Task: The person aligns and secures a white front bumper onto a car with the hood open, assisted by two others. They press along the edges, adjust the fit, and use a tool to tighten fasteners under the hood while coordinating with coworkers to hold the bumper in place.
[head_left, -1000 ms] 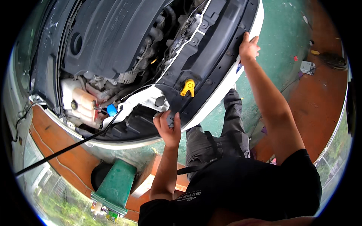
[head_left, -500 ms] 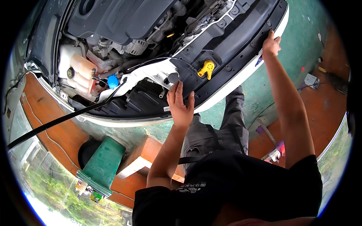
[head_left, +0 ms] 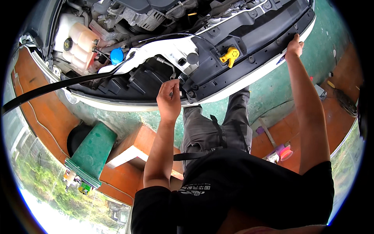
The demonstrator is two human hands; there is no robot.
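Note:
My left hand (head_left: 169,100) is at the front edge of an open engine bay, over the dark plastic front trim (head_left: 202,85). Its fingertips are drawn together; whatever may be between them is hidden. Just beyond it are a metal pipe end (head_left: 172,74) and a round black rubber stop (head_left: 192,58) by the white body panel (head_left: 163,50). At the right, my right hand (head_left: 295,47) has its fingers curled over the upper edge of the white front bumper (head_left: 253,74). Between the hands, a yellow lever (head_left: 230,56) sits on the trim.
A black bar (head_left: 50,86) slants across the left fender. Farther left are a coolant tank (head_left: 80,39) and a blue cap (head_left: 117,55). Behind the bumper's left side stand a green bin (head_left: 95,152) and an orange-and-white box (head_left: 134,146). A coiled cable (head_left: 344,103) lies at right.
My left hand has left the rubber stop and drawn back toward the front edge, its spread fingers now closed together. My right hand keeps its hold on the bumper. The whole view has shifted.

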